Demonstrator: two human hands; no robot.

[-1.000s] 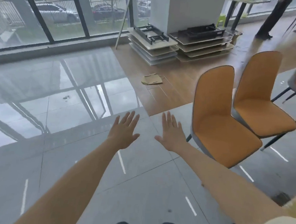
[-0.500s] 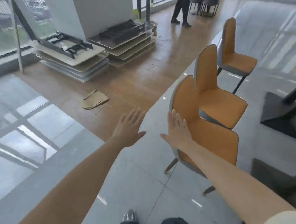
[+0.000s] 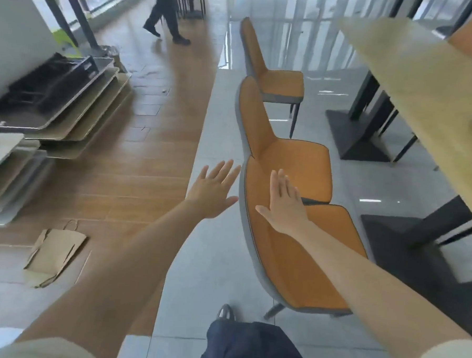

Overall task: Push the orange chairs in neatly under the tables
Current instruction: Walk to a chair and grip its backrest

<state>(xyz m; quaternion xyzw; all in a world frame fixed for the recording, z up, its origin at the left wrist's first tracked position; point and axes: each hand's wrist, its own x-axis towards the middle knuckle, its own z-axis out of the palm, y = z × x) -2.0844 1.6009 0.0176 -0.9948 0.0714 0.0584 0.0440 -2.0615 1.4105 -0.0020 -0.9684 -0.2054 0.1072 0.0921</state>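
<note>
While the long table [image 3: 414, 87] runs away at my two o'clock, three orange chairs line up beside it, seats facing it, well clear of its edge; the nearest chair [image 3: 294, 253] sits at one o'clock, its backrest edge toward me; my right hand [image 3: 284, 206], flat and empty, is nearer, over the backrest; my left hand [image 3: 215, 191], spread and empty, hovers just left of it.

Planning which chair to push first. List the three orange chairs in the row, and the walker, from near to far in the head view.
nearest orange chair → middle orange chair → far orange chair → person walking away
</note>
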